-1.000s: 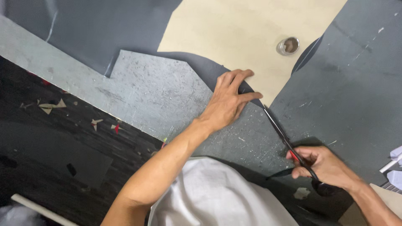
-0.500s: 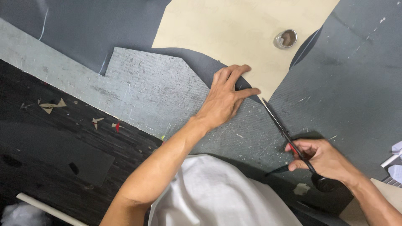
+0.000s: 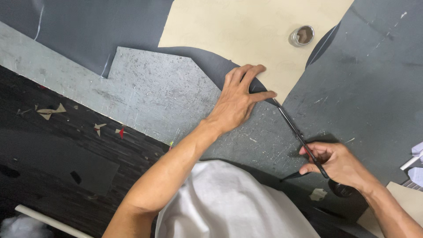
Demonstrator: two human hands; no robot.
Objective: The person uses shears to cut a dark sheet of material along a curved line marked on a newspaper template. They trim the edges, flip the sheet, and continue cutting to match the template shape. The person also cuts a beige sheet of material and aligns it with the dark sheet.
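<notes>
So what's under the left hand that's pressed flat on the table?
The left hand rests on dark grey sheet material, fingertips at its cut edge beside the beige sheet. Whatever lies directly beneath the palm is covered.

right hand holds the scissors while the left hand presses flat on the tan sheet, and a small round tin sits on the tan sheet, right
Not quite. In the head view the left hand presses on the dark grey sheet, not the tan sheet. The rest holds: the right hand holds the scissors, and the round tin sits on the tan sheet.
</notes>
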